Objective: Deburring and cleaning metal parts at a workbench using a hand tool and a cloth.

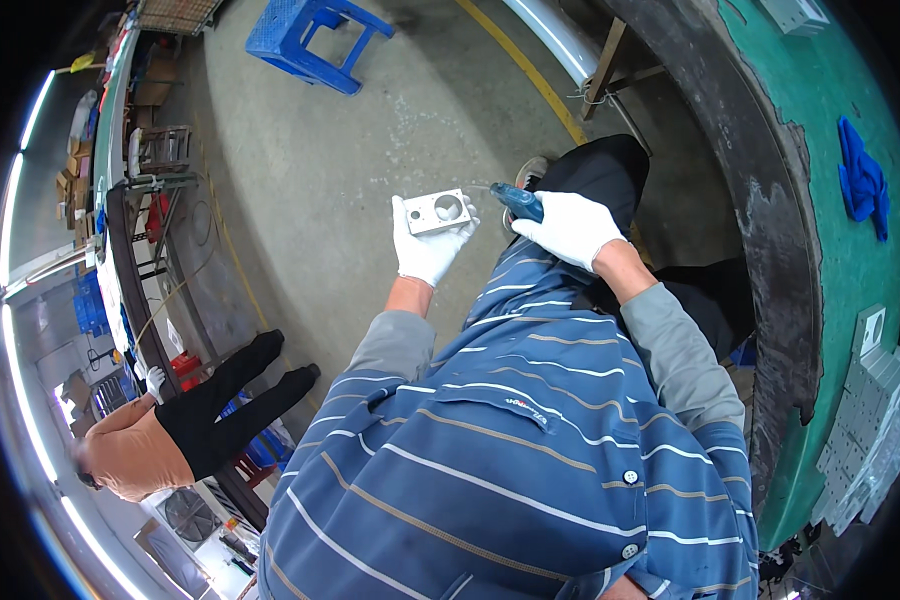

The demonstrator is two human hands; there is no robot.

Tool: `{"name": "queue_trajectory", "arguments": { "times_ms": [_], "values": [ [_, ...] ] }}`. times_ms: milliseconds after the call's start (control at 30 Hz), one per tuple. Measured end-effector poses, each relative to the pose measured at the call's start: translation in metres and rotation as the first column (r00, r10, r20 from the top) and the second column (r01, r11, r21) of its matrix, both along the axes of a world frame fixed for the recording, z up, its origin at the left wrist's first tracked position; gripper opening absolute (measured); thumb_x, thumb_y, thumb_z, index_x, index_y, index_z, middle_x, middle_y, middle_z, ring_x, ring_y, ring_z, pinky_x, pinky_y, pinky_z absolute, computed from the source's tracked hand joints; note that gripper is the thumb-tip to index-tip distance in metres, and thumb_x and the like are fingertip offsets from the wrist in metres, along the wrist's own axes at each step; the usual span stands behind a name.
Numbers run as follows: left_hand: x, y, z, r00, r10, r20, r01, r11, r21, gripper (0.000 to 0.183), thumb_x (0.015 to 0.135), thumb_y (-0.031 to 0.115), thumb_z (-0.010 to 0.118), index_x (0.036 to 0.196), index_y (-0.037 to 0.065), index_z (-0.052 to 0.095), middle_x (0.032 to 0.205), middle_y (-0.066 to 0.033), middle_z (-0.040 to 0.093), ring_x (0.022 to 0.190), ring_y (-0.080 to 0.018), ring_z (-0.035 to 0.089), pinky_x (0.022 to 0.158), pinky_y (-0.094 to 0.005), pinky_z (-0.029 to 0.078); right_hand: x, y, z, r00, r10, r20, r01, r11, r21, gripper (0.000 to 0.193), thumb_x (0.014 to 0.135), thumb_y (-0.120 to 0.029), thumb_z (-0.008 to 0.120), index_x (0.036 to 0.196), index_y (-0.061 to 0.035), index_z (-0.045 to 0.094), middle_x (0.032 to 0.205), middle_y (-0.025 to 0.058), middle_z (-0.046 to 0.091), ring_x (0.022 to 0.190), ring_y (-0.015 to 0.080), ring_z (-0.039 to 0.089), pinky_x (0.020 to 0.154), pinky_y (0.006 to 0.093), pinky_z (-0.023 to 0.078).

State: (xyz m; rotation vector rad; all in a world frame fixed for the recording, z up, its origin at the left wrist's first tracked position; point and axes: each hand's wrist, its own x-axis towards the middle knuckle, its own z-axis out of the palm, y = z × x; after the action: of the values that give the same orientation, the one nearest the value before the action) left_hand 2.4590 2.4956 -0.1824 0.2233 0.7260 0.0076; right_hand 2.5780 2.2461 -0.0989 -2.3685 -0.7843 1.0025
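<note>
White-gloved left hand [432, 250] grips rectangular silvery metal block [428, 213]; white-gloved right hand [577, 230] holds blue thin-tipped tool [518, 202]; slipping could scratch block.

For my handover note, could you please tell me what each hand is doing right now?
Left hand: holding a pale metal block with a large round hole.
Right hand: closed around a blue tool.

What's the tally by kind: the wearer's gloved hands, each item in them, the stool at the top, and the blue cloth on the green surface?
Gloved hands: 2 (left hand, right hand)
Metal block: 1
Blue tool: 1
Blue stool: 1
Blue cloth: 1
Total: 6
</note>
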Motion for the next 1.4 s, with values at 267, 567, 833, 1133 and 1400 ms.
{"name": "queue_trajectory", "arguments": {
  "times_ms": [267, 567, 833, 1133, 1400],
  "values": [
    [-0.005, 0.003, -0.006, 0.999, -0.018, 0.033, 0.018, 1.000, 0.003, 0.091, 0.098, 0.073, 0.048, 0.142, -0.006, 0.049, 0.128, -0.0290, 0.061, 0.114, -0.0446, 0.061, 0.105, -0.0583, 0.046, 0.001, 0.004, -0.006, 1.000, 0.026, 0.005, -0.027, 0.999, 0.037, 0.057, 0.101, -0.054, 0.051, 0.122, -0.0037, 0.070, 0.120, 0.0147, 0.073, 0.109, 0.0334, 0.070, 0.097, 0.0385, 0.052],
    [-0.003, 0.002, -0.007, 0.999, -0.019, 0.032, 0.019, 1.000, -0.006, 0.090, 0.098, 0.073, 0.048, 0.141, -0.006, 0.049, 0.127, -0.0280, 0.061, 0.114, -0.0441, 0.061, 0.107, -0.0583, 0.045, 0.000, 0.005, -0.007, 1.000, 0.011, 0.020, -0.012, 0.999, 0.046, 0.057, 0.102, -0.054, 0.051, 0.120, -0.0044, 0.070, 0.119, 0.0148, 0.073, 0.108, 0.0334, 0.070, 0.097, 0.0388, 0.052],
    [0.003, -0.004, -0.001, 0.999, 0.039, -0.016, -0.039, 0.999, 0.010, 0.090, 0.099, 0.073, 0.045, 0.140, -0.006, 0.050, 0.126, -0.0268, 0.062, 0.114, -0.0450, 0.060, 0.107, -0.0593, 0.044, -0.001, 0.006, -0.006, 0.999, 0.012, 0.031, -0.013, 0.999, 0.053, 0.053, 0.102, -0.053, 0.051, 0.117, -0.0055, 0.070, 0.115, 0.0143, 0.073, 0.103, 0.0330, 0.071, 0.093, 0.0391, 0.053],
    [0.039, -0.027, -0.011, 0.940, 0.305, -0.155, -0.268, 0.938, 0.220, 0.092, 0.102, 0.074, 0.032, 0.142, -0.009, 0.043, 0.138, -0.0306, 0.052, 0.130, -0.0519, 0.050, 0.117, -0.0693, 0.033, -0.026, 0.009, 0.013, 0.996, 0.046, 0.076, -0.056, 0.988, 0.143, 0.052, 0.102, -0.054, 0.052, 0.112, -0.0065, 0.070, 0.108, 0.0135, 0.075, 0.094, 0.0333, 0.072, 0.088, 0.0390, 0.054],
    [0.041, -0.027, -0.018, 0.901, 0.376, -0.215, -0.341, 0.922, 0.186, 0.093, 0.102, 0.075, 0.022, 0.141, -0.007, 0.040, 0.141, -0.0304, 0.048, 0.134, -0.0544, 0.045, 0.118, -0.0741, 0.026, -0.028, 0.009, 0.010, 0.991, 0.052, 0.125, -0.068, 0.989, 0.130, 0.047, 0.102, -0.049, 0.052, 0.108, -0.0063, 0.071, 0.103, 0.0130, 0.076, 0.089, 0.0322, 0.073, 0.081, 0.0376, 0.055]
  ]
}}
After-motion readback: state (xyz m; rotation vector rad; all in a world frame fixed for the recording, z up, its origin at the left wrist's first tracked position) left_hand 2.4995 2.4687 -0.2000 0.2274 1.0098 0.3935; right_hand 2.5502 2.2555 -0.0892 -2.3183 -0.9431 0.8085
